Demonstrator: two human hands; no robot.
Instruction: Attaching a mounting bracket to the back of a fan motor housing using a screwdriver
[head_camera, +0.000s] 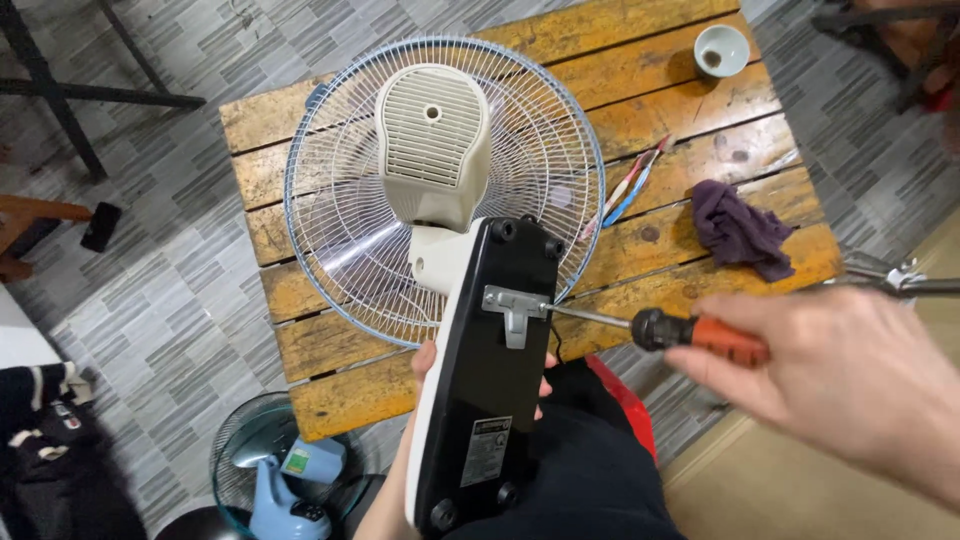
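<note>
— Screwdriver (690, 333) in my right hand (840, 375), fingers closed round the orange and black handle. The shaft lies almost level, long axis running from three o'clock toward nine, tip at the grey metal bracket (513, 308) on the fan base (485, 375).

— And your left hand?

— My left hand (425, 362) is under the base, mostly hidden; I'd say it grips the edge to steady it, but I cannot tell how tightly the fingers close. The base is tipped up against my lap so its black underside faces me, I'd judge so the bracket can be reached.

— Which way does the fan lie?

— Its long axis runs six to twelve: base near me, wire cage (445, 190) face down on the wooden table (700, 100), cream motor housing (433, 140) on top.

— Anything around?

— Purple rag (738, 230) at two o'clock, a small cup (721, 49) at one, loose wires (630, 187) between them.
</note>
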